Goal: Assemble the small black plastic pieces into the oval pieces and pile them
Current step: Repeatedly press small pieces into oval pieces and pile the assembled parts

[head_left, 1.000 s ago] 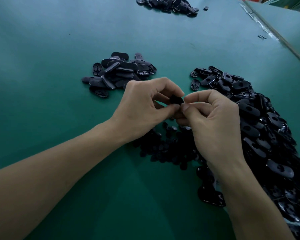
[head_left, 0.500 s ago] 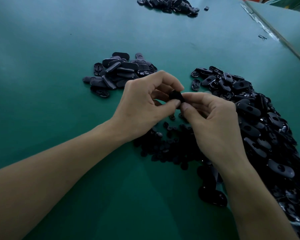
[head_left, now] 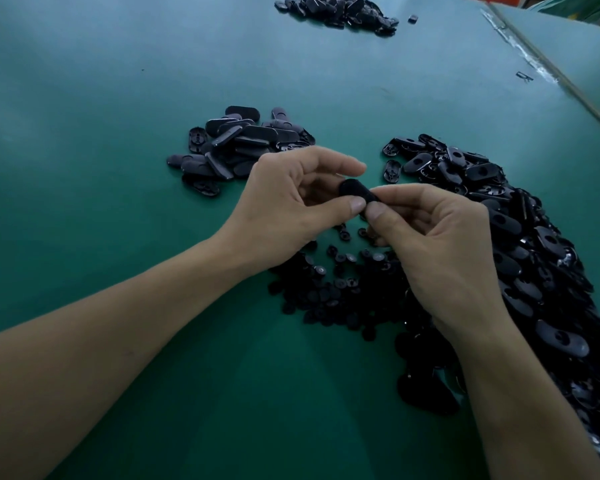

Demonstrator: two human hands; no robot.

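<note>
You are holding one black oval plastic piece up above the green bench, near its middle, between both hands. Your left hand pinches its left end, thumb below and forefinger arched over the top. Your right hand pinches its right end, thumb tip pressed just beside your left thumb tip, the other fingers curled under. Whether a small piece already sits in the oval cannot be told; your fingers hide most of it.

Directly under your hands, on the bench, lies a loose scatter of small round black plastic pieces, spreading toward the near edge and partly covered by your right wrist. Touching that scatter on its right side is a large heap of black oval plastic pieces with a hole in each, running from beyond your right hand down toward the near right corner.

Beyond your left hand sits a smaller pile of black oval pieces, well apart from the large heap. A single oval piece lies between the two groups, just beside the large heap.

At the far edge of the bench a third dark pile of black parts shows, with one small black bit just beside it on the right.
</note>
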